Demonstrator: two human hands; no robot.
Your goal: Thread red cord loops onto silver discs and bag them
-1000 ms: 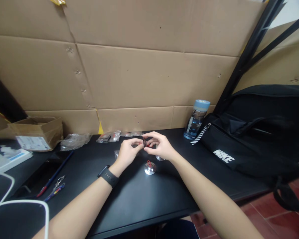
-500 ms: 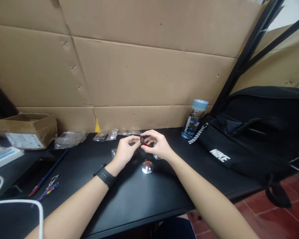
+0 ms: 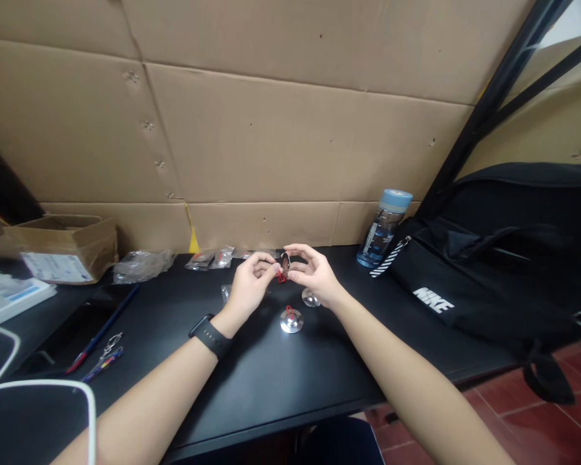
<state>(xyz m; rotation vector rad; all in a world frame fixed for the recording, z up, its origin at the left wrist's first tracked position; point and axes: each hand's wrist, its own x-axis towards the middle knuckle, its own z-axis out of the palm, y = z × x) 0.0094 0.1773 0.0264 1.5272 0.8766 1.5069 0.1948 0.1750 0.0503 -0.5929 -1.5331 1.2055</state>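
Between my two hands, a small metal finger cymbal (image 3: 286, 261) is held on edge above the table, its red cord (image 3: 281, 278) hanging at the lower left. My right hand (image 3: 315, 274) is closed, fingers and thumb around the disc's rim. My left hand (image 3: 250, 281) pinches at the cord side with thumb and forefinger. Below them, a shiny domed cymbal (image 3: 291, 323) with a red loop on top lies on the black table (image 3: 271, 387). Another silver cymbal (image 3: 310, 298) sits partly hidden under my right hand.
Small plastic packets (image 3: 210, 258) and a clear bag (image 3: 142, 266) lie along the cardboard wall. An open carton (image 3: 70, 248), a pen (image 3: 104, 329) and a keyring (image 3: 107, 358) are at left. On the right stand a water bottle (image 3: 384, 229) and a black backpack (image 3: 494, 278).
The cymbal in my hands has turned and shifted slightly right, so more of its disc shows. My right fingers have spread around its rim. The view has shifted slightly.
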